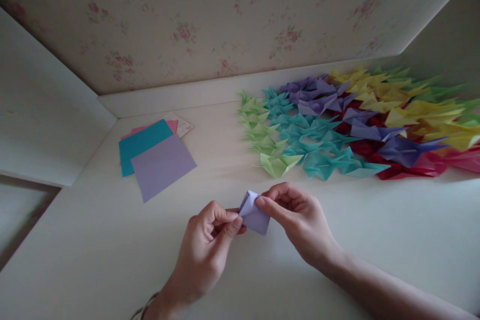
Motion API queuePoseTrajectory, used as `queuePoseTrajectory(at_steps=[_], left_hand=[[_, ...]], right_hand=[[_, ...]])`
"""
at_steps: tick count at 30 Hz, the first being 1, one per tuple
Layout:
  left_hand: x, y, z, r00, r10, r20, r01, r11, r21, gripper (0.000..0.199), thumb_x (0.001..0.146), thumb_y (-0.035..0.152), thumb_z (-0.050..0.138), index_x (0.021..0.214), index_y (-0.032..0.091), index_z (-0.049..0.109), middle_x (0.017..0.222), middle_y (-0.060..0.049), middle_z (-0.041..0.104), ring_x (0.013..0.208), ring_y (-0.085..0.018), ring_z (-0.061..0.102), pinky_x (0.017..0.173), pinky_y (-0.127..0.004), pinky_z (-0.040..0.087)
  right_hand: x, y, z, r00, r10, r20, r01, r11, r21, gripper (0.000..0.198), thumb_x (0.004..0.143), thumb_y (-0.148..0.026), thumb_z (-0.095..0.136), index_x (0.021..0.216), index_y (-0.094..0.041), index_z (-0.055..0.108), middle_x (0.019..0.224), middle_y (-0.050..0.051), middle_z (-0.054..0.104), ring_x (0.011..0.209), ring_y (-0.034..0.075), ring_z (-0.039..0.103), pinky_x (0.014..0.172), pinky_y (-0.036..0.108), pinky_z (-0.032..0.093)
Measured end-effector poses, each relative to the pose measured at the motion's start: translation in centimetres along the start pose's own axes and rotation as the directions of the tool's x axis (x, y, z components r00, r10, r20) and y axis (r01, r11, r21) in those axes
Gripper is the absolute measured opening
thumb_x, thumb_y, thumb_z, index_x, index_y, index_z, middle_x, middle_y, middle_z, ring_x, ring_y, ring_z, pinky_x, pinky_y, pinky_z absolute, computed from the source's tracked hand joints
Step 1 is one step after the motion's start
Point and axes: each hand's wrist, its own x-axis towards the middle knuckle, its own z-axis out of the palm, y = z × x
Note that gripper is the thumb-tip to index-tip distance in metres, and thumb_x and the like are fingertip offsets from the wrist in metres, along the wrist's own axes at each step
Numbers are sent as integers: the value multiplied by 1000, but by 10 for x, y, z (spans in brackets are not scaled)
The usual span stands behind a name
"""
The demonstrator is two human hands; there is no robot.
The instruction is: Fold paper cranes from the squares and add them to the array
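A small folded square of lavender origami paper (255, 221) is held between both hands, above the white table. My left hand (210, 245) pinches its left corner between thumb and fingers. With the thumb on its upper right face and the fingers behind, my right hand (298, 220) grips the other side. One flap at the paper's upper left is folded and stands slightly raised. The fingers behind the paper are partly hidden.
Flat paper sheets lie at the left, a lavender sheet (165, 167) over a teal one (144, 145). Rows of folded paper cranes in light green (277, 164), teal (323, 164), purple, yellow and red fill the right back. A floral wall (225, 25) rises behind the white table (93, 260).
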Motion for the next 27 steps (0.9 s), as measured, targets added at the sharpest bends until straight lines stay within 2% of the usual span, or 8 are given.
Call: queuePoseTrajectory(at_steps=[5, 8, 12, 16, 21, 24, 27], left_hand=[[2, 4, 5, 992, -125, 12, 125, 981, -149, 23, 86, 37, 72, 94, 20, 58, 72, 0, 75, 71, -16, 70, 71, -26, 57], [6, 6, 7, 983, -182, 9, 182, 974, -134, 33, 86, 41, 71, 108, 19, 61, 78, -2, 77, 74, -18, 72, 68, -26, 59], [10, 4, 4, 984, -158, 82, 164, 984, -69, 25, 89, 36, 67, 101, 15, 73, 94, -7, 78, 83, -20, 72, 70, -26, 61], [11, 2, 3, 987, -136, 82, 143, 987, -78, 22, 87, 32, 70, 101, 15, 75, 91, -7, 79, 80, -19, 72, 69, -26, 61], [8, 2, 5, 984, -160, 75, 167, 980, -110, 29, 85, 32, 73, 107, 13, 70, 85, -7, 78, 75, -18, 72, 65, -25, 61], [7, 2, 4, 988, -157, 14, 157, 979, -128, 40, 87, 32, 71, 123, 18, 60, 73, 0, 76, 65, -15, 70, 59, -22, 60], [9, 2, 0, 985, -170, -23, 164, 972, -171, 26, 87, 32, 71, 110, 18, 69, 75, 0, 75, 65, -14, 69, 54, -18, 58]], right_hand=[[-1, 5, -1, 999, -35, 4, 35, 998, -43, 27, 71, -39, 84, 69, -19, 66, 64, 0, 68, 57, 13, 59, 51, 23, 44], [-2, 8, 0, 999, -38, 37, 41, 997, -73, 24, 72, -37, 83, 72, -19, 67, 66, 0, 69, 59, 13, 62, 54, 23, 46], [0, 7, 0, 998, 11, 62, -9, 999, -33, 25, 70, -36, 84, 75, -20, 66, 67, -1, 72, 63, 14, 66, 56, 23, 49], [3, 3, -1, 993, 86, 81, -84, 996, -25, 25, 69, -36, 85, 75, -19, 67, 66, -1, 72, 60, 12, 65, 54, 21, 47], [4, 4, -3, 990, 91, 108, -89, 996, -18, 27, 71, -37, 84, 77, -17, 67, 63, -1, 71, 56, 11, 62, 52, 20, 46], [4, 2, -6, 980, 57, 190, -42, 996, -78, 25, 81, -37, 76, 94, -18, 69, 62, -2, 69, 57, 12, 61, 55, 21, 48], [3, -5, -12, 928, -65, 366, 160, 959, -235, 20, 92, -34, 64, 106, -20, 71, 80, 2, 73, 72, 14, 66, 64, 24, 51]])
